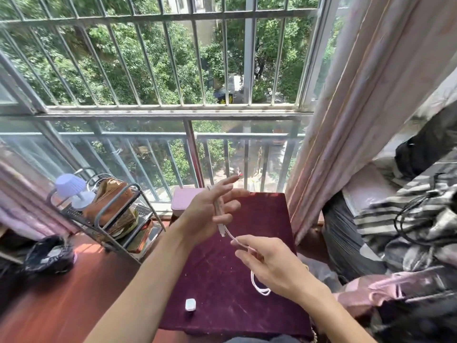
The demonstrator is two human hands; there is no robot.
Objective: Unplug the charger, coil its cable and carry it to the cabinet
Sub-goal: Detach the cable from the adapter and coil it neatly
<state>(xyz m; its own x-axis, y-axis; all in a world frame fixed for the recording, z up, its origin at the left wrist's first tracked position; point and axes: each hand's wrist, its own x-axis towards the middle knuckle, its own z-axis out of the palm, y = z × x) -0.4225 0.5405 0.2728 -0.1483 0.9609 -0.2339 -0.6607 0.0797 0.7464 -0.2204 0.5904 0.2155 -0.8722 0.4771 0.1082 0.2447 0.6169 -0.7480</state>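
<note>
Left hand (210, 214) and right hand (270, 264) hold cable (230, 234); charger (190, 305) lies on maroon cloth (212, 271).

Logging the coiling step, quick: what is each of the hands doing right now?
Left hand: fingers spread, thumb holds the cable end.
Right hand: pinches the cable.

Materials and finishes recorded at the window table.
The table cover (267, 214) is listed as matt maroon cloth with a velvety nap; the cable (220, 225) and charger (190, 305) as smooth white plastic, the floor (61, 300) as glossy red-brown wood, the rack (74, 214) and window bars (173, 15) as grey metal, the curtain (366, 95) as matt pink cloth.
</note>
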